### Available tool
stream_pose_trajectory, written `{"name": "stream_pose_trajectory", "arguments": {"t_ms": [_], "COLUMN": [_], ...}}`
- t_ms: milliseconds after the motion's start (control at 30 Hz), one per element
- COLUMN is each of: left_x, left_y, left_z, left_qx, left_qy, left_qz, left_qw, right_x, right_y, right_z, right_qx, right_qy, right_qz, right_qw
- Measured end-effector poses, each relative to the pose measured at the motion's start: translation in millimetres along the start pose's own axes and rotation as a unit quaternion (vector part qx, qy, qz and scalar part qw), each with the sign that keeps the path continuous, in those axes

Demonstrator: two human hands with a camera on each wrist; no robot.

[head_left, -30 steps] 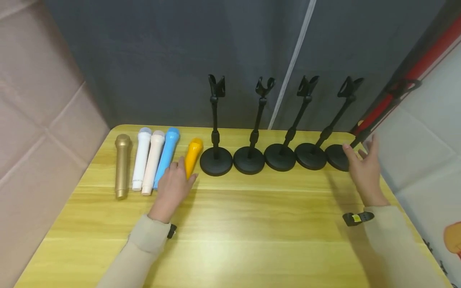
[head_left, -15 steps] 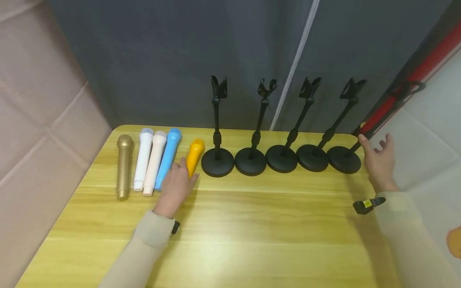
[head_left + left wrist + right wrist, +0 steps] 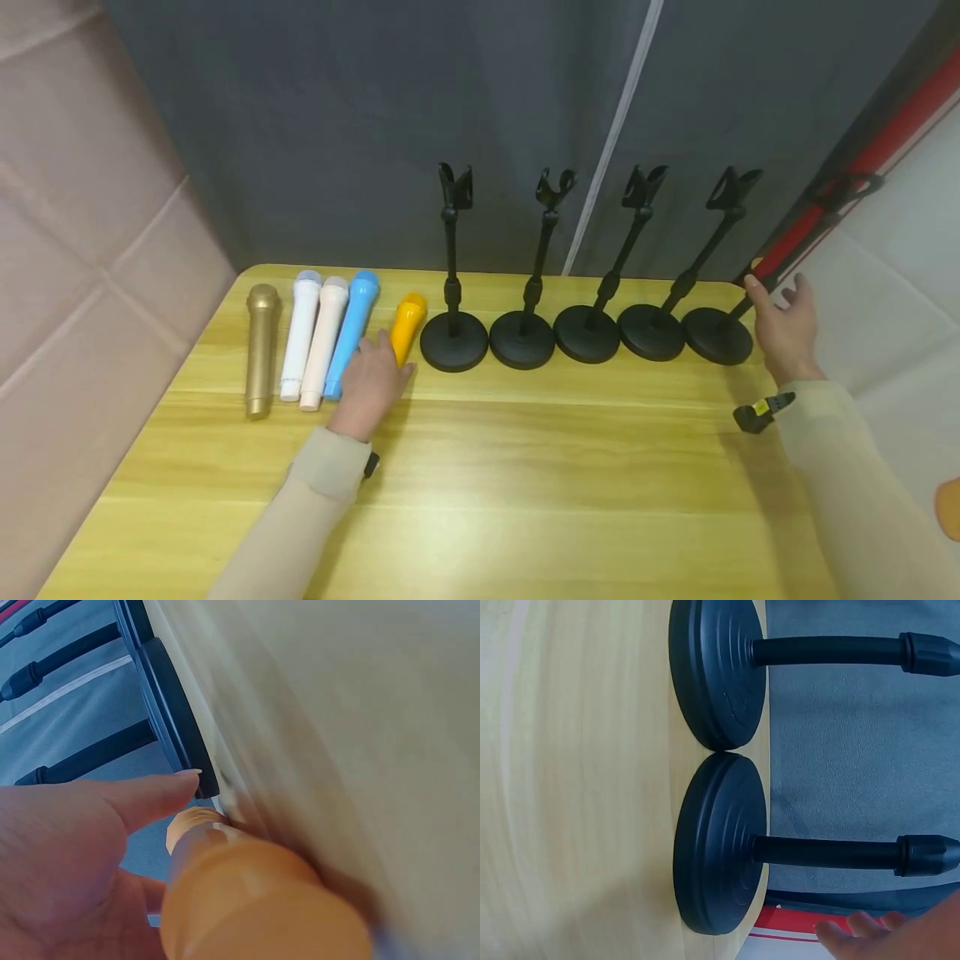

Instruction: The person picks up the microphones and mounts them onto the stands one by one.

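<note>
My left hand (image 3: pixel 369 382) lies over the lower part of a yellow microphone (image 3: pixel 408 321), which rests on the table. In the left wrist view its thumb (image 3: pixel 154 799) is straight and stands off the orange-looking microphone (image 3: pixel 262 915); the other fingers are partly hidden behind it. Just left of that hand lies a blue microphone (image 3: pixel 354 329). My right hand (image 3: pixel 786 329) is beside the rightmost black microphone stand (image 3: pixel 717 337), its fingers loosely spread and holding nothing. In the right wrist view its fingertips (image 3: pixel 840 937) are apart from the stand's round base (image 3: pixel 724 847).
Several black stands with clip tops line the table's back, including the leftmost one (image 3: pixel 453 340). Pale pink (image 3: pixel 324 342), white (image 3: pixel 300 337) and gold (image 3: pixel 261 350) microphones lie at left. A grey curtain (image 3: pixel 337 125) hangs behind the wooden table (image 3: pixel 540 467); a white wall (image 3: pixel 907 308) bounds the right.
My right hand has moved right, off the rightmost stand's base, which now shows whole. My left hand stays by the yellow microphone; the view has shifted slightly.
</note>
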State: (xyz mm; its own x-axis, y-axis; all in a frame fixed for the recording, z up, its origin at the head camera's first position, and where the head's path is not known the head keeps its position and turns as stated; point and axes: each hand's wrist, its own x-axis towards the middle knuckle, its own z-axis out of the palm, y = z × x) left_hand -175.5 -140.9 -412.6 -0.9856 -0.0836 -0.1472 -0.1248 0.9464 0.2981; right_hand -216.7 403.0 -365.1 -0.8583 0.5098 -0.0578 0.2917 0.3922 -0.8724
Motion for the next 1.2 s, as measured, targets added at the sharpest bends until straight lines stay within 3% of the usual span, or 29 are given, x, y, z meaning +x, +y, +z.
{"name": "stream_pose_trajectory", "arguments": {"t_ms": [333, 567, 733, 933, 1200], "left_x": [9.9, 14.5, 16.1, 13.8, 8.0], "left_y": [-1.1, -3.9, -5.6, -7.1, -5.0], "left_z": [2.3, 2.3, 2.3, 1.6, 2.2], "left_qx": [0.019, -0.001, -0.013, -0.034, -0.052], "left_qy": [-0.017, -0.035, -0.044, -0.044, -0.028], "left_qz": [0.003, -0.003, -0.008, -0.009, -0.016], "left_qw": [0.9997, 0.9994, 0.9989, 0.9984, 0.9981], "right_x": [14.2, 18.8, 21.7, 21.5, 17.6], "right_y": [-3, 0, 0, 5, 15], "right_z": [0, 4, 9, 10, 9], "right_qx": [-0.014, -0.028, -0.037, -0.017, -0.054], "right_qy": [0.014, 0.013, 0.035, 0.021, 0.017], "right_qz": [-0.023, -0.04, -0.054, -0.085, -0.093], "right_qw": [0.9995, 0.9987, 0.9972, 0.996, 0.994]}}
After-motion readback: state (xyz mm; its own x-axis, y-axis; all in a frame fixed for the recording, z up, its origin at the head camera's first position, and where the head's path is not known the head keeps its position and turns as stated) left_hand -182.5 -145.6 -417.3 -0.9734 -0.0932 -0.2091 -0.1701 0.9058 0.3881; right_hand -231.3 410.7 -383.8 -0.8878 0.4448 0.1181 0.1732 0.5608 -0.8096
